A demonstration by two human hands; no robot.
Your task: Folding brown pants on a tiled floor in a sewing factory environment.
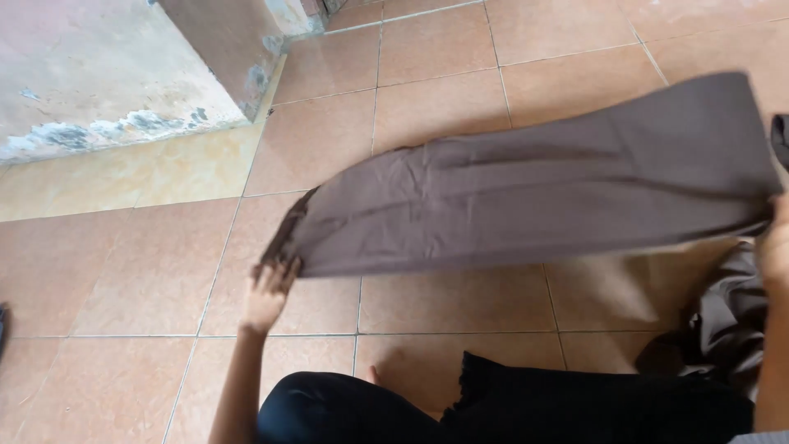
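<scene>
A person seated on a tiled floor (123, 271) held a long piece of grey-brown cloth (534, 189) stretched between both hands, seen from a camera worn on the head. The left hand (267, 296) gripped the near-left corner of the cloth, fingers pinched around its edge, the bare forearm reaching out from the bottom of the frame. The right hand (774, 247), mostly cut off by the right edge of the view, was clasped on the opposite end of the cloth, where the fabric bunched. The cloth hung off the floor, tilted so that its right end sat higher in the view and its left end lower, and it cast a soft shadow on the tiles beneath. It appeared folded lengthwise, with faint creases running along it.

Below the cloth, the person's legs in black clothing (493, 407) filled the bottom of the frame. A heap of dark grey fabric (727, 321) lay on the floor just beside the right arm. At upper left, a weathered concrete wall base (107, 74) with flaking paint met a strip of paler yellow tiles (140, 177). The rest of the floor was terracotta-coloured tile with pale grout lines.
</scene>
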